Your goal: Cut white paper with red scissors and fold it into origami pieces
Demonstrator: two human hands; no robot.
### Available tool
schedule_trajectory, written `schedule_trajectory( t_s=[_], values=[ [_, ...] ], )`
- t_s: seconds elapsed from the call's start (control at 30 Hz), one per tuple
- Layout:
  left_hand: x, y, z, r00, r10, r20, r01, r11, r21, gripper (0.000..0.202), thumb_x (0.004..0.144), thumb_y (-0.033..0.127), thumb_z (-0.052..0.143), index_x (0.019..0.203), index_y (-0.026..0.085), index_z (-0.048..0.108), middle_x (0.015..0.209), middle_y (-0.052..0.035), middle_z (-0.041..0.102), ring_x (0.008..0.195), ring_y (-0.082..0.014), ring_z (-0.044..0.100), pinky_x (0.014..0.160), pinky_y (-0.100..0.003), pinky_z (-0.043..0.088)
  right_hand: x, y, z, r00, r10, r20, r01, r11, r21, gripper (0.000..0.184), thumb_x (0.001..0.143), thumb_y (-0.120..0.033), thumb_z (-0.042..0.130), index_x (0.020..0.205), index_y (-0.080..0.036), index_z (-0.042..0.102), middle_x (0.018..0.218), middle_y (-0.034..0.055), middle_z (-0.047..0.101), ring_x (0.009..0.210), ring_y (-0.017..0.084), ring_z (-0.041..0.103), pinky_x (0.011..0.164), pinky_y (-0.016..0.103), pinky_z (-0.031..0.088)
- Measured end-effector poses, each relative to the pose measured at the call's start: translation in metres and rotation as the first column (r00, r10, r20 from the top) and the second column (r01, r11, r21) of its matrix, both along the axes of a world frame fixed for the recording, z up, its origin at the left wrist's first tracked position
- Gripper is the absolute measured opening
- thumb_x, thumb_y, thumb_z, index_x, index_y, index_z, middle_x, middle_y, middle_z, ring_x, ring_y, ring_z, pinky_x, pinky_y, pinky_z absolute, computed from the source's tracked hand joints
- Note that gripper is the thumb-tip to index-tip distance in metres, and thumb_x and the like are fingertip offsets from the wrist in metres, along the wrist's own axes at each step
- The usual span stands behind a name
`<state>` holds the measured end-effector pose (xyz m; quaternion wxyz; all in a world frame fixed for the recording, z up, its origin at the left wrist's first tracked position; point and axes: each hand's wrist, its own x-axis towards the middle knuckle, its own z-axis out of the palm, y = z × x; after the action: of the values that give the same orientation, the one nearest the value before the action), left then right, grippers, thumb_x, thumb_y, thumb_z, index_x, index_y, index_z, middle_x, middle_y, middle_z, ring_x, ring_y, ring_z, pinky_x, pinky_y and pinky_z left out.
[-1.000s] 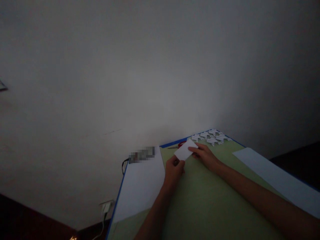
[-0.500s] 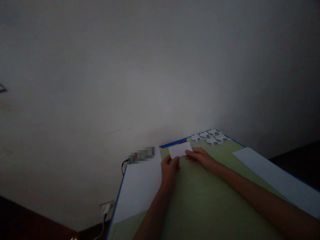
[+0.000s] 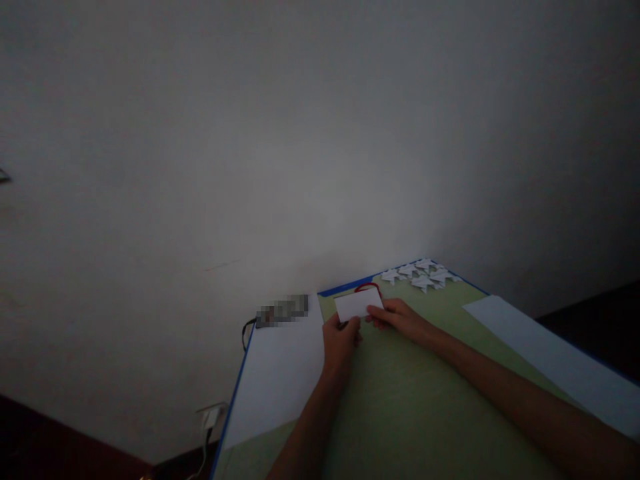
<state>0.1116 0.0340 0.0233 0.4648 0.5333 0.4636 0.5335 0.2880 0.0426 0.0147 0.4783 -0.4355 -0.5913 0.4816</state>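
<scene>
A small white rectangle of paper (image 3: 356, 305) is held up over the green tabletop (image 3: 400, 393). My left hand (image 3: 341, 341) pinches its lower left edge, thumb on the near face. My right hand (image 3: 395, 316) grips the lower right corner with its thumb on top and the fingers behind. Just past the paper, a red cord-like loop (image 3: 374, 286) shows, partly hidden by it; I cannot tell what it belongs to. Several folded white paper pieces with pointed ends (image 3: 427, 274) lie together at the table's far right corner.
A large white sheet (image 3: 280, 380) lies on the left of the table, with a blurred-out object (image 3: 283, 311) and a black cable at its far end. Another white sheet (image 3: 545, 360) lies along the right edge. A grey wall (image 3: 300, 147) stands behind; a plug (image 3: 211, 419) sits in it.
The paper and both hands have shifted slightly toward me and to the left. More of the red loop now shows behind the paper.
</scene>
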Motion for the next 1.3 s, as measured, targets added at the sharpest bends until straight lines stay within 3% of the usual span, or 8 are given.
schedule_trajectory(
  t_s=[0.43,0.63,0.8,1.0,1.3],
  values=[
    [-0.0036,0.0036,-0.0036,0.999,0.035,-0.010,-0.034,0.999,0.024,0.016,0.071,0.031,0.066,0.064,0.017,0.062,0.049,0.0033,0.053,0.046,-0.0112,0.046,0.047,-0.023,0.034,0.0060,0.0053,-0.0033,0.997,-0.077,0.007,0.077,0.997,0.019,0.058,0.074,-0.073,0.072,0.075,-0.015,0.073,0.064,0.0019,0.063,0.062,0.017,0.054,0.063,0.031,0.041],
    [-0.0065,0.0064,-0.0075,0.998,0.051,0.038,-0.052,0.998,0.019,0.020,0.075,0.036,0.065,0.070,0.017,0.062,0.052,0.0041,0.053,0.046,-0.0109,0.047,0.048,-0.023,0.036,0.0081,0.0070,-0.0035,0.993,-0.117,-0.012,0.117,0.992,0.036,0.058,0.074,-0.075,0.070,0.074,-0.017,0.071,0.064,0.0011,0.061,0.062,0.017,0.054,0.064,0.032,0.042],
    [-0.0018,0.0027,-0.0033,0.999,-0.036,0.027,0.035,0.999,0.012,0.023,0.071,0.037,0.073,0.077,0.016,0.066,0.062,0.0020,0.060,0.045,-0.0104,0.049,0.045,-0.023,0.035,0.0045,0.0060,-0.0043,0.997,-0.080,-0.004,0.080,0.997,0.016,0.057,0.073,-0.073,0.072,0.072,-0.017,0.070,0.062,0.0012,0.061,0.059,0.016,0.053,0.062,0.031,0.042],
    [-0.0011,0.0014,-0.0006,0.999,-0.052,0.013,0.052,0.999,-0.001,0.020,0.072,0.034,0.070,0.078,0.015,0.068,0.056,0.0030,0.057,0.046,-0.0105,0.047,0.045,-0.023,0.034,0.0042,0.0034,-0.0013,0.999,-0.024,0.028,0.024,1.000,0.010,0.056,0.071,-0.073,0.075,0.066,-0.017,0.069,0.060,0.0005,0.061,0.058,0.016,0.053,0.063,0.030,0.042],
    [-0.0033,0.0013,0.0004,0.999,-0.047,0.004,0.047,0.999,-0.014,0.019,0.069,0.033,0.072,0.065,0.016,0.065,0.051,0.0016,0.056,0.046,-0.0110,0.046,0.047,-0.024,0.034,0.0024,0.0008,0.0024,0.999,-0.007,0.048,0.006,1.000,0.027,0.058,0.072,-0.075,0.073,0.067,-0.017,0.070,0.058,0.0007,0.060,0.059,0.016,0.053,0.063,0.030,0.042]
  ],
)
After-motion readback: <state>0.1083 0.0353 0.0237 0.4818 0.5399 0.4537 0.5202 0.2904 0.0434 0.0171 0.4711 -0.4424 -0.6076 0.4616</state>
